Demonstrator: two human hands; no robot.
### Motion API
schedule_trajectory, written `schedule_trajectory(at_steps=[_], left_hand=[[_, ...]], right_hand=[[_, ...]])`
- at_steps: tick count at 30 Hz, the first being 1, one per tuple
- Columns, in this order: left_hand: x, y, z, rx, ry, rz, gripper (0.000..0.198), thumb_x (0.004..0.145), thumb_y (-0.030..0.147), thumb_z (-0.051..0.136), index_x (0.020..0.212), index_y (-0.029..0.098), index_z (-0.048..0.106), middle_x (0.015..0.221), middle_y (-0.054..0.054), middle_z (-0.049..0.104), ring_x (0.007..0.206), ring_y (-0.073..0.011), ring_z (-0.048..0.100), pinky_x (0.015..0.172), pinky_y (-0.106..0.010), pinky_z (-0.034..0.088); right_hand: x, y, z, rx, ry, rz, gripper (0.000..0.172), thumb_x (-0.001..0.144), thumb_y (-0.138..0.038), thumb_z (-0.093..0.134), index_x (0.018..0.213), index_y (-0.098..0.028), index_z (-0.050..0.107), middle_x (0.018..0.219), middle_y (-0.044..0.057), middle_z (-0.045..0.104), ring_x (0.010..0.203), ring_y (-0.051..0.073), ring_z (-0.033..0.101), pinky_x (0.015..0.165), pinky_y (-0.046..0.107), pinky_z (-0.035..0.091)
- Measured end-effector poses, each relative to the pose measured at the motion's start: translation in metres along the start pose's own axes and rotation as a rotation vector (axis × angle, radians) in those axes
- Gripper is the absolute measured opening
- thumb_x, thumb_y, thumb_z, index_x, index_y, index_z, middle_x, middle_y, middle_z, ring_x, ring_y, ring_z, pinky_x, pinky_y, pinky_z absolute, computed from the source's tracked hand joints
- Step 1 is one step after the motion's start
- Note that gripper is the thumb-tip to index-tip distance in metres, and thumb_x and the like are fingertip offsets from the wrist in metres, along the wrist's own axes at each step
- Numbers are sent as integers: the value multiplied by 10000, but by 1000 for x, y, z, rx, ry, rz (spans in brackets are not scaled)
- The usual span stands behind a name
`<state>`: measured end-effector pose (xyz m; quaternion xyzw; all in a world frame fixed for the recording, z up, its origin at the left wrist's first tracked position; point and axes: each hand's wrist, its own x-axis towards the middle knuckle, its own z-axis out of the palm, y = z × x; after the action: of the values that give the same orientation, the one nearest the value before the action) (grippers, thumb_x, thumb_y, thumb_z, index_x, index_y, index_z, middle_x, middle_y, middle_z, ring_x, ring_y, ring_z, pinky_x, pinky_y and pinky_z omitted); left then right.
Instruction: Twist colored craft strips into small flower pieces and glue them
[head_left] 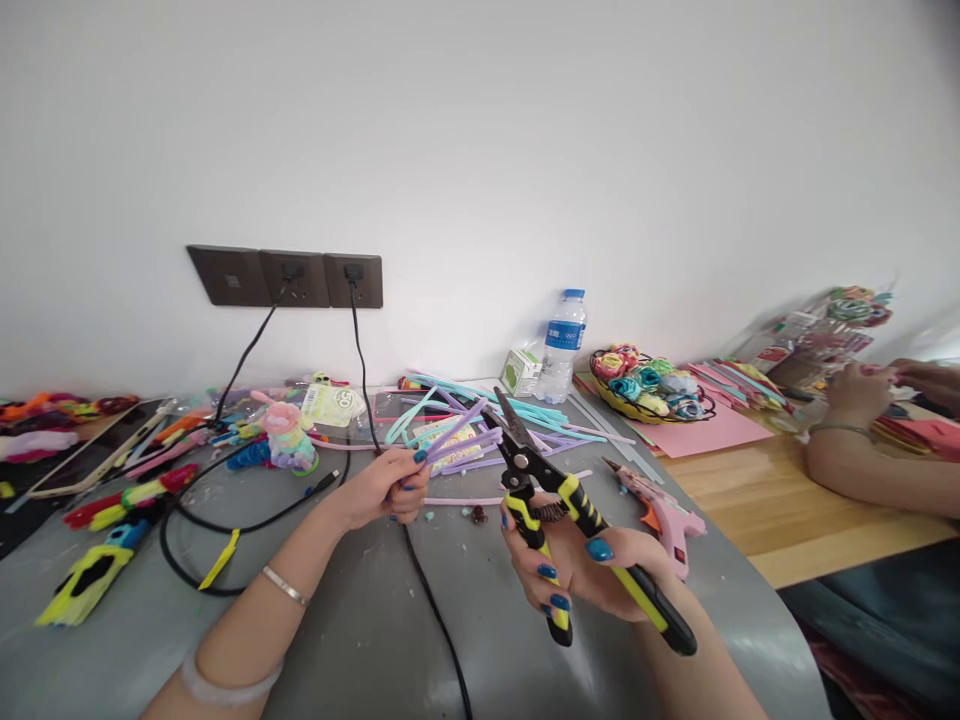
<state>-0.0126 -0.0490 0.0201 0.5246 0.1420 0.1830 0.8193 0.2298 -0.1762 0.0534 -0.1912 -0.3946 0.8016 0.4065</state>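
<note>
My left hand [388,487] is closed in a pinch on a few purple pipe cleaners [459,432], whose free ends point up and to the right. Wrapped round black-and-yellow pruning shears [523,462], my right hand [585,560] holds them with the handles apart and the blades spread. The shears' jaws are close to the ends of the purple pipe cleaners; whether they touch I cannot tell. Behind both hands lies a loose pile of turquoise and lilac pipe cleaners [536,412] on the grey table [360,640].
Black cables [431,590] run across the table from wall sockets [300,278]. A water bottle [562,345] and small carton [521,371] stand by the wall. At right are a pink glue gun [671,515], a basket of flowers [651,385] and another person's arm [877,470]. Colourful pipe-cleaner figures [289,432] lie left.
</note>
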Motion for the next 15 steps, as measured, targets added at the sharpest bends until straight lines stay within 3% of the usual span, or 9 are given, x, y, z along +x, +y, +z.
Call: schedule_trajectory(at_steps=[3, 7, 15], left_hand=[[0, 0, -1, 15, 9, -17, 460, 902, 496, 559, 603, 204, 365, 441, 112, 194, 388, -60, 128, 419, -211, 214], [-1, 2, -3, 51, -8, -42, 457, 921, 468, 537, 593, 206, 356, 439, 114, 182, 389, -59, 122, 421, -215, 223], [-5, 3, -8, 81, -35, -83, 456, 933, 474, 513, 598, 206, 359, 455, 111, 185, 400, -61, 134, 426, -217, 230]], right_hand=[[-3, 1, -2, -25, 4, 6, 455, 680, -371, 676, 1083, -183, 577, 808, 32, 508, 603, 149, 462, 584, 309, 386], [-11, -2, 1, -81, 110, 77, 493, 658, -349, 738, 1092, -162, 599, 798, 21, 479, 598, 117, 406, 581, 283, 340], [-16, -1, 8, -199, 328, 80, 317, 715, -252, 718, 1000, -157, 615, 770, 11, 531, 560, 78, 404, 528, 231, 326]])
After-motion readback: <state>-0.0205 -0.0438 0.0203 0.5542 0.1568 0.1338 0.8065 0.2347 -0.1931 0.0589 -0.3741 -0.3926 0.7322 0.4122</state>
